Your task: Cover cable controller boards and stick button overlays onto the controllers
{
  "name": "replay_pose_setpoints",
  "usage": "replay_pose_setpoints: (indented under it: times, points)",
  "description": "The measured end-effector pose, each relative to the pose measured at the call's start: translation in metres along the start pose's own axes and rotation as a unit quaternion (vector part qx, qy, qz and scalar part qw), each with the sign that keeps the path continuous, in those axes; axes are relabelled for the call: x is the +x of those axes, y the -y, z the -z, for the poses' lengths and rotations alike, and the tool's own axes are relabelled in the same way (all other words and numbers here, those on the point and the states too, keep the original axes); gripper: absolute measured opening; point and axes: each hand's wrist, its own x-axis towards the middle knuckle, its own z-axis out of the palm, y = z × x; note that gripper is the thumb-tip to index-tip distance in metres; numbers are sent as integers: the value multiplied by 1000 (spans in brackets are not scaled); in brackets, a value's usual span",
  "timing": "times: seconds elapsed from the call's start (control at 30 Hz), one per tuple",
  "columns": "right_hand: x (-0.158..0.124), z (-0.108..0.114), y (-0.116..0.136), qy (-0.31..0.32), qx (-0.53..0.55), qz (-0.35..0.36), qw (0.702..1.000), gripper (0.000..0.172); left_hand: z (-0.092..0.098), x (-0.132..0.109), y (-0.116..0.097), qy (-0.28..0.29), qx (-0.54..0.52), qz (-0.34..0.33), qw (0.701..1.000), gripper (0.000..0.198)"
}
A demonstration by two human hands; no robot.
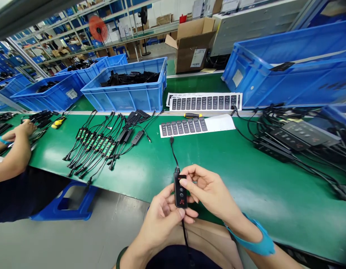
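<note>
My left hand (164, 220) and my right hand (209, 190) hold a black inline cable controller (180, 191) upright above the green workbench (246, 179). Its face has small buttons and red markings. My right thumb and fingers pinch its upper part, while my left fingers support it from below. A thin black cable (173, 153) runs up from it to a small connector on the bench, and another cable (185, 235) hangs down. A blue strap (253, 237) circles my right wrist. Nearest my hands on the bench lies a sheet of black button labels (184, 127).
Bundled black cables with green circuit boards (94, 144) lie to the left, beside a co-worker's arm (13, 145). A pile of black controllers and cables (296, 136) sits right. A yellow-handled screwdriver (193, 115), stacked label sheets (203, 101) and blue crates (125, 95) stand beyond.
</note>
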Motion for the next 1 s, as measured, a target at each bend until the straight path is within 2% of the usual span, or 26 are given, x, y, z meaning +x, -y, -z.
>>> replay_pose_setpoints:
  times: [0.47,0.67,1.0]
  points:
    - [1,0,-2,7,-11,3,1000,36,2,1,0,3,16,-4,1000,55]
    - [0,-1,-2,4,-36,26,999,30,1,1,1,-12,28,-5,1000,53]
    - [-1,-2,-6,-23,-114,73,991,21,1,0,6,-27,61,-1,998,63]
